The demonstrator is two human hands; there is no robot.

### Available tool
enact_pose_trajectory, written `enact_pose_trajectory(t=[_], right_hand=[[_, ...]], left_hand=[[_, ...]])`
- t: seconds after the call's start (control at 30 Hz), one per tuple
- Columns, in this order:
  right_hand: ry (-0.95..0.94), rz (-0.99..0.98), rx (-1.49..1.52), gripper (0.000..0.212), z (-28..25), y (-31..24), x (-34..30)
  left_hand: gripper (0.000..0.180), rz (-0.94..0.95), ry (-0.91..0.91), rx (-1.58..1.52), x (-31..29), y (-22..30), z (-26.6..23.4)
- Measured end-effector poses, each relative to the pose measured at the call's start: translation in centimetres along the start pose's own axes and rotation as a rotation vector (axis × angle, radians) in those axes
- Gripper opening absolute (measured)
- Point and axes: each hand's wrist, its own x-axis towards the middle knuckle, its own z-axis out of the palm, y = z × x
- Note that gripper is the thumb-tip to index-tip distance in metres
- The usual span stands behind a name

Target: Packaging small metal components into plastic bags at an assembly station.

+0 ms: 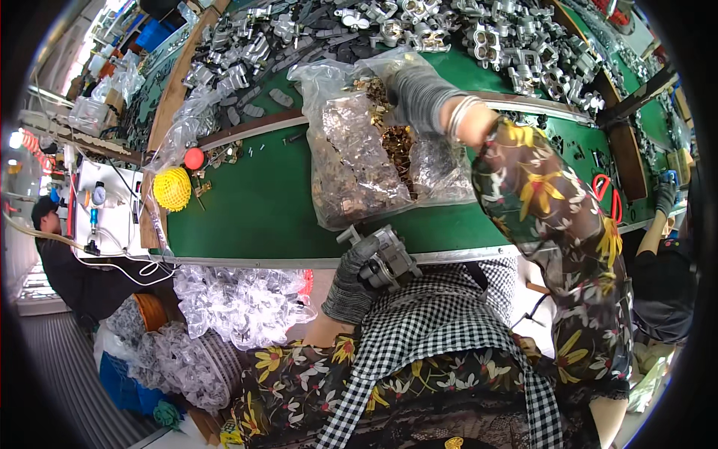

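1 caliper [390,259] in L grip [350,283], R grip [420,95] @ bag [345,161].

Workshop: green bench [247,202], heaped metal castings [486,46], dial gauge [99,195]; red coil [37,148], perhaps air hose.

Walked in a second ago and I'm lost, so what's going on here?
A person in grey gloves is at a green bench. Their left hand holds a metal casting by the bench's front edge. Their right hand is at the upper part of a clear plastic bag of small brass-coloured pieces; its fingertips are hard to make out. More castings lie piled behind the bag.
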Motion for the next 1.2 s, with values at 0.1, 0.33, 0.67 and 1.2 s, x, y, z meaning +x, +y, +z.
enact_pose_trajectory(t=[0.1, 0.33, 0.67, 1.2], right_hand=[[0.393, -0.209, -0.173, 0.039, 10.1, 2.3, 6.2], [0.063, -0.003, 0.480, 0.024, 2.5, 4.1, 3.9], [-0.111, -0.313, 0.036, 0.026, 3.9, 0.6, -0.5], [0.247, -0.012, 0.517, 0.021, 2.6, 3.9, -1.2]], left_hand=[[0.040, 0.083, 0.116, -0.084, -1.2, -0.3, -1.3], [0.045, 0.046, 0.115, -0.028, -1.1, -0.1, -0.7], [0.046, 0.059, 0.091, 0.006, -0.6, 0.0, -1.3], [0.044, 0.050, 0.186, 0.035, -1.3, -0.6, -1.3]])
